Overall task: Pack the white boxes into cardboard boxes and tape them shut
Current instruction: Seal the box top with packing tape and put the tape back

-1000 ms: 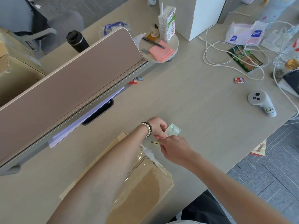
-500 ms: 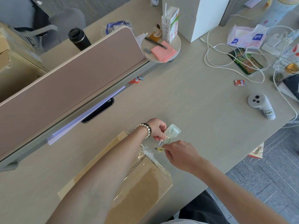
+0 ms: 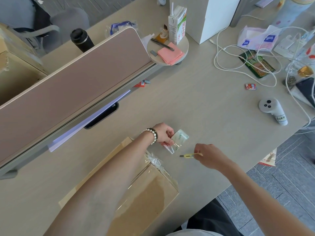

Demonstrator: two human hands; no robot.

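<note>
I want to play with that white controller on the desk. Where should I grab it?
Take the controller by its long handle, the end with the label, wrapping your fingers around it from above. It lies flat on the desk with bare space around it, and the handle is narrower than the round head with the buttons. Mind the white cable close by on its right.

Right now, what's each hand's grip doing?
Left hand: pinches the tape roll.
Right hand: holds the yellow cutter.

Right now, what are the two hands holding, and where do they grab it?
The left hand pinches the tape roll at its near edge. The right hand holds a small yellow cutter by its back end.
</note>
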